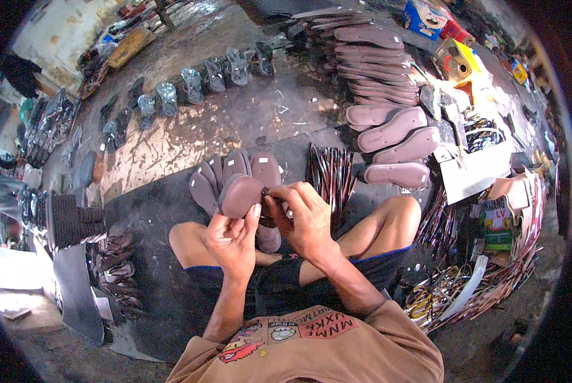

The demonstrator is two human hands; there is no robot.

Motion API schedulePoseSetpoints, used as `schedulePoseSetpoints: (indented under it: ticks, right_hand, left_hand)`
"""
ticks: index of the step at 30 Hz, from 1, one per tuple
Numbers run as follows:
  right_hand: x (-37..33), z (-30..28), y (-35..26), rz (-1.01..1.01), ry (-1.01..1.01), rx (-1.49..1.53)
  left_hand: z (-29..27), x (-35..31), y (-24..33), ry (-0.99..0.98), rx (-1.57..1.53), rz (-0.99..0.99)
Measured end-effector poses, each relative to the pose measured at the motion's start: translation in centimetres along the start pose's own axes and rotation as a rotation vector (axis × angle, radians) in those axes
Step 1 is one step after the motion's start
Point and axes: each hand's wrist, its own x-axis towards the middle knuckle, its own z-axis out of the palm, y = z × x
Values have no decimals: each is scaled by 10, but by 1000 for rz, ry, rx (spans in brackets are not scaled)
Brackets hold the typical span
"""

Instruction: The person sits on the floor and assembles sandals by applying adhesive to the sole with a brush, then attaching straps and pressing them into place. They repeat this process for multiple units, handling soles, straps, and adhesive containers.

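In front of my lap I hold a brown sandal sole [240, 196], its rounded end tilted up. My left hand [233, 241] is closed on it, thumb pressed near its lower edge. The bent fingers of my right hand [306, 220] are pinched together at the sole's right side, where a small dark bit shows; the fingers cover what they grip. Just beyond, several brown soles [265, 168] with small white labels lie fanned out on the floor. A bundle of thin, shiny dark straps [329, 175] lies to the right of them.
More brown soles [397, 175] lie stacked and spread at the right. Strap sandals [192, 85] stand in a row at the far left. Dark straps [117, 271] lie left of my knee. Loose strips [471, 287] and a yellow box [457, 62] are on the right.
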Motion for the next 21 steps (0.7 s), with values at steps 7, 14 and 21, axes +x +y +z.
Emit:
schedulePoseSetpoints:
  ticks: [7, 14, 21]
  right_hand:
    - [4, 0, 25, -94, -148, -59]
    - [4, -2, 17, -60, -62, 56]
    - [0, -7, 24, -89, -186, -8]
  left_hand:
    - [3, -5, -3, -34, -23, -27]
    - [3, -2, -7, -43, -34, 9]
    - [4, -8, -4, -17, -12, -45]
